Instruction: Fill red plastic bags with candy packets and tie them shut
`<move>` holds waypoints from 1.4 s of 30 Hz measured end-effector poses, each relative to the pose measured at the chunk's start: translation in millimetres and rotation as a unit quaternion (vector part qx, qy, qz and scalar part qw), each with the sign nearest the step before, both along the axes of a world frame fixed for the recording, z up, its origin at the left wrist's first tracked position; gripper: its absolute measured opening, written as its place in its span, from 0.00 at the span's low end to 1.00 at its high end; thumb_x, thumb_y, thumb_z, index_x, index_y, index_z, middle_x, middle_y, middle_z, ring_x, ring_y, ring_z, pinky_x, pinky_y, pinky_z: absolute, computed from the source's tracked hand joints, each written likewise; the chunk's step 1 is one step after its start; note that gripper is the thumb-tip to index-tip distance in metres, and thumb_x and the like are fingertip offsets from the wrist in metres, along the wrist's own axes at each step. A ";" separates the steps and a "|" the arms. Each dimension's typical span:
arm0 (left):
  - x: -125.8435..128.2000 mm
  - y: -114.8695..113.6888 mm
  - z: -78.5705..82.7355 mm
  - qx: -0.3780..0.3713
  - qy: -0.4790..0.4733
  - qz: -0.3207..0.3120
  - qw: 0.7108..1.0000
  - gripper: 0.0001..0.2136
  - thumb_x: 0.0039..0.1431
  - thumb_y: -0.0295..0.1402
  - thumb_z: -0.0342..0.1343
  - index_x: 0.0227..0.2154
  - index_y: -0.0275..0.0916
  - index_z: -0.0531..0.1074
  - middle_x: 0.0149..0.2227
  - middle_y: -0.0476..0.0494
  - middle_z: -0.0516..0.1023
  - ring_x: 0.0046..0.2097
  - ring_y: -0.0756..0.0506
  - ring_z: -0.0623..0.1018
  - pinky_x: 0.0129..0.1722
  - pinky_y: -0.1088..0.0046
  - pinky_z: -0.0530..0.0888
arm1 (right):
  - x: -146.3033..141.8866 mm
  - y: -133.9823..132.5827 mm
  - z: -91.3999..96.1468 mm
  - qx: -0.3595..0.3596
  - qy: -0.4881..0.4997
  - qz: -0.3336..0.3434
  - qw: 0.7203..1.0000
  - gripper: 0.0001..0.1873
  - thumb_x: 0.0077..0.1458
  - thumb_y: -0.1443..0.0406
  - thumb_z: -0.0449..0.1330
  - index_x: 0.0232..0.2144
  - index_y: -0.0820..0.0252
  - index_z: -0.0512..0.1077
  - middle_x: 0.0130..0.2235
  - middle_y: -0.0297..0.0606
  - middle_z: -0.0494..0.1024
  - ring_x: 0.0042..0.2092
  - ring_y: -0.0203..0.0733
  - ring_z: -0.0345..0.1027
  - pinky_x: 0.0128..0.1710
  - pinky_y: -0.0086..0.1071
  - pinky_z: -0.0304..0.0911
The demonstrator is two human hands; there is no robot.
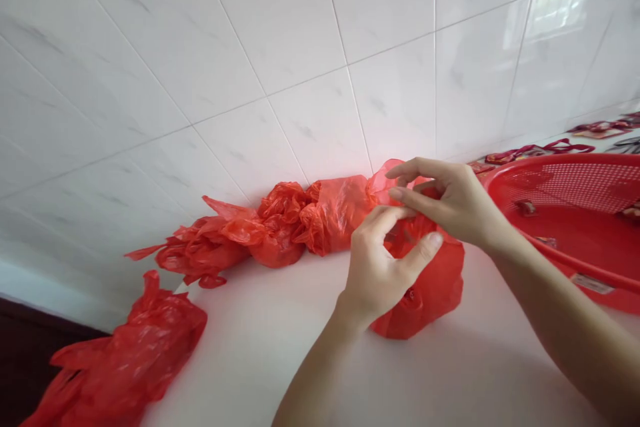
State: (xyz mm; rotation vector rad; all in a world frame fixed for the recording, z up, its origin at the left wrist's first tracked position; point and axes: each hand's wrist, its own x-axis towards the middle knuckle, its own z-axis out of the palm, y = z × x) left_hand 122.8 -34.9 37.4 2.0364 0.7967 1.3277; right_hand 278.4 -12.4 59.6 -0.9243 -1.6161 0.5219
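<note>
Both my hands work at the top of a small red plastic bag point(433, 293) that stands on the white counter point(280, 347) near the tiled wall. My left hand point(380, 267) pinches the bag's upper edge, its thumb stretched toward the right. My right hand point(445, 203) comes in from the right and grips the bag's mouth between curled fingers. What is inside the bag is hidden.
A row of filled red plastic bags point(280, 223) lies along the wall to the left. Another red bag point(125, 360) hangs over the counter's left corner. A red plastic basket point(575, 213) stands at the right, with small red items behind it.
</note>
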 end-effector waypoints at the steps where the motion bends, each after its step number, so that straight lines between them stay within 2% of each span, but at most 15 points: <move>1: 2.2 -0.2 -0.9 0.002 -0.004 0.000 1.000 0.09 0.59 0.33 0.65 0.43 0.41 0.77 0.44 0.43 0.82 0.48 0.44 0.80 0.50 0.65 0.77 | -2.6 -1.2 -1.0 -0.001 0.006 0.005 1.000 0.14 0.57 0.55 0.66 0.40 0.59 0.78 0.34 0.38 0.79 0.25 0.35 0.70 0.24 0.30 0.65; 5: 0.5 2.4 -0.6 0.006 -0.044 0.034 0.998 0.04 0.62 0.33 0.62 0.38 0.40 0.77 0.37 0.45 0.82 0.38 0.47 0.80 0.40 0.69 0.78 | -3.0 -4.6 -1.6 -0.001 0.027 0.073 0.997 0.18 0.56 0.53 0.67 0.43 0.59 0.77 0.41 0.41 0.80 0.32 0.38 0.73 0.27 0.31 0.68; 8: -6.5 7.6 3.0 0.004 -0.093 0.044 0.995 0.03 0.61 0.32 0.63 0.35 0.40 0.77 0.35 0.48 0.81 0.36 0.49 0.80 0.38 0.72 0.77 | 1.1 -3.0 -1.1 0.008 0.020 0.139 0.990 0.29 0.51 0.53 0.71 0.53 0.56 0.73 0.49 0.43 0.78 0.42 0.44 0.74 0.39 0.36 0.73; 10: -10.7 12.3 6.2 -0.005 -0.133 0.055 0.990 0.04 0.59 0.33 0.64 0.35 0.40 0.77 0.34 0.48 0.81 0.35 0.49 0.80 0.36 0.74 0.77 | 2.7 1.2 -3.1 0.004 -0.030 0.169 0.985 0.34 0.48 0.54 0.73 0.56 0.54 0.72 0.50 0.41 0.78 0.49 0.48 0.73 0.46 0.39 0.72; 12: -14.4 17.6 9.1 -0.017 -0.167 0.062 0.984 0.05 0.58 0.33 0.65 0.35 0.40 0.77 0.33 0.48 0.81 0.31 0.51 0.79 0.32 0.75 0.77 | 2.4 7.8 -7.9 -0.030 -0.087 0.202 0.975 0.29 0.47 0.54 0.73 0.50 0.54 0.75 0.44 0.38 0.79 0.46 0.48 0.74 0.44 0.39 0.71; 14: -18.7 22.9 11.0 -0.024 -0.192 0.063 0.979 0.05 0.57 0.33 0.65 0.35 0.39 0.77 0.32 0.49 0.80 0.29 0.52 0.78 0.31 0.75 0.77 | 0.7 15.9 -15.6 -0.095 -0.089 0.236 0.963 0.18 0.52 0.53 0.70 0.40 0.57 0.79 0.35 0.36 0.79 0.38 0.44 0.74 0.37 0.35 0.70; 17: -28.8 29.1 13.1 -0.014 -0.210 0.084 0.974 0.06 0.55 0.31 0.66 0.36 0.39 0.77 0.36 0.47 0.82 0.36 0.49 0.81 0.37 0.73 0.78 | -2.0 29.3 -29.6 -0.186 0.057 0.266 0.944 0.15 0.56 0.52 0.66 0.33 0.57 0.79 0.30 0.35 0.79 0.34 0.42 0.74 0.32 0.33 0.69; 21: -46.3 32.2 17.9 0.036 -0.198 0.134 0.970 0.05 0.54 0.28 0.63 0.35 0.39 0.78 0.38 0.45 0.82 0.43 0.46 0.81 0.44 0.70 0.78 | -2.8 42.9 -41.8 -0.216 0.281 0.236 0.905 0.14 0.49 0.52 0.71 0.28 0.55 0.77 0.30 0.33 0.80 0.33 0.41 0.76 0.33 0.31 0.70; 24: -54.0 31.0 22.3 0.031 -0.163 0.104 0.981 0.07 0.55 0.30 0.64 0.37 0.39 0.78 0.40 0.44 0.82 0.44 0.45 0.81 0.46 0.68 0.77 | -5.0 44.2 -41.4 -0.217 0.300 0.245 0.896 0.14 0.52 0.52 0.68 0.29 0.55 0.77 0.33 0.36 0.82 0.37 0.44 0.77 0.36 0.34 0.72; 29: -55.4 26.7 24.5 -0.034 0.013 0.055 0.998 0.20 0.54 0.40 0.67 0.49 0.41 0.77 0.53 0.37 0.79 0.44 0.42 0.81 0.43 0.65 0.78 | -12.6 36.8 -33.9 -0.227 0.259 0.265 0.901 0.15 0.53 0.51 0.66 0.30 0.56 0.76 0.35 0.41 0.83 0.41 0.50 0.78 0.38 0.38 0.73; 32: -60.7 22.8 26.3 -0.049 0.135 0.044 0.989 0.19 0.55 0.43 0.66 0.48 0.42 0.78 0.48 0.39 0.81 0.39 0.43 0.82 0.40 0.66 0.78 | -12.9 36.3 -31.9 -0.207 0.285 0.240 0.905 0.14 0.53 0.52 0.66 0.30 0.56 0.75 0.35 0.40 0.82 0.40 0.48 0.78 0.37 0.37 0.72; 35: -73.3 18.2 31.1 -0.063 0.214 0.062 0.973 0.15 0.56 0.42 0.65 0.44 0.43 0.80 0.36 0.44 0.82 0.33 0.45 0.81 0.35 0.68 0.77 | -9.3 40.1 -31.0 -0.193 0.338 0.222 0.894 0.13 0.53 0.54 0.66 0.30 0.57 0.74 0.34 0.37 0.81 0.33 0.41 0.75 0.33 0.33 0.70; 38: -90.2 14.9 36.9 -0.094 0.229 0.084 0.965 0.13 0.58 0.42 0.63 0.43 0.43 0.80 0.28 0.48 0.78 0.26 0.48 0.77 0.26 0.73 0.74 | -5.3 44.1 -29.8 -0.198 0.369 0.233 0.878 0.13 0.53 0.56 0.66 0.29 0.58 0.72 0.26 0.30 0.74 0.21 0.30 0.61 0.26 0.28 0.64; 40: -100.8 13.0 40.9 -0.113 0.217 0.096 0.965 0.15 0.56 0.42 0.64 0.44 0.43 0.80 0.28 0.49 0.76 0.24 0.50 0.75 0.21 0.76 0.70 | -3.9 44.8 -29.0 -0.196 0.352 0.224 0.887 0.12 0.55 0.57 0.64 0.29 0.58 0.70 0.21 0.26 0.68 0.17 0.27 0.48 0.21 0.26 0.58; 42: -108.8 10.5 44.9 -0.135 0.207 0.093 0.965 0.17 0.54 0.41 0.66 0.46 0.44 0.79 0.29 0.50 0.75 0.22 0.52 0.72 0.18 0.78 0.67 | -4.1 43.5 -28.4 -0.187 0.319 0.200 0.908 0.11 0.58 0.58 0.62 0.29 0.58 0.70 0.19 0.25 0.65 0.16 0.26 0.42 0.18 0.26 0.52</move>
